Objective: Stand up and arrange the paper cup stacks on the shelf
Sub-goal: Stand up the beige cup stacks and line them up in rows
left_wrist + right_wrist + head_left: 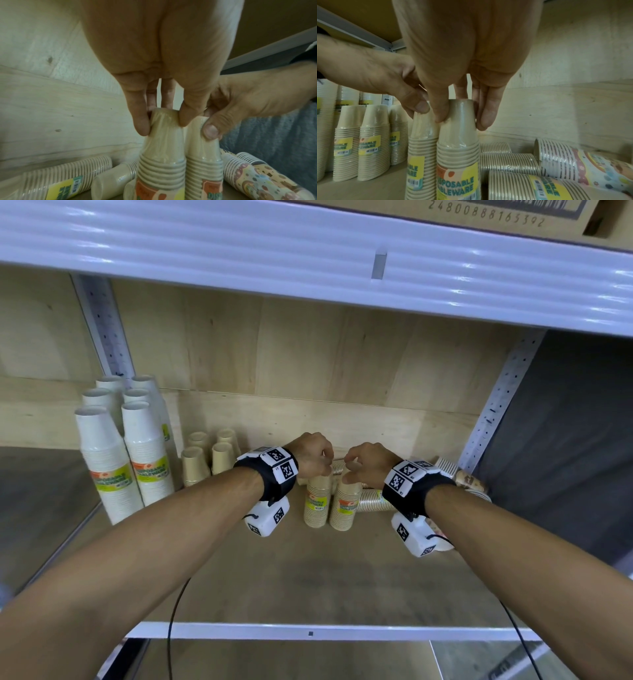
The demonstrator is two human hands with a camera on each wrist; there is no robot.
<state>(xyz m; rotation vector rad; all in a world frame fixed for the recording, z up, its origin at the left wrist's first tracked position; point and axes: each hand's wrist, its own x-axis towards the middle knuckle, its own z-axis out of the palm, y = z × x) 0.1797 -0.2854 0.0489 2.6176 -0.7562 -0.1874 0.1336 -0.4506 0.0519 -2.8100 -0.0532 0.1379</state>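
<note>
Two beige paper cup stacks in clear wrap stand upright side by side mid-shelf. My left hand pinches the top of the left stack between thumb and fingers; the left wrist view shows the same left hand on that left stack. My right hand pinches the top of the right stack, and the right wrist view has this right hand on its right stack. The two stacks touch each other.
Several beige stacks and patterned stacks lie on their sides to the right. Small beige stacks and tall white stacks stand at the left. The upper shelf edge is overhead, and bare shelf board lies in front.
</note>
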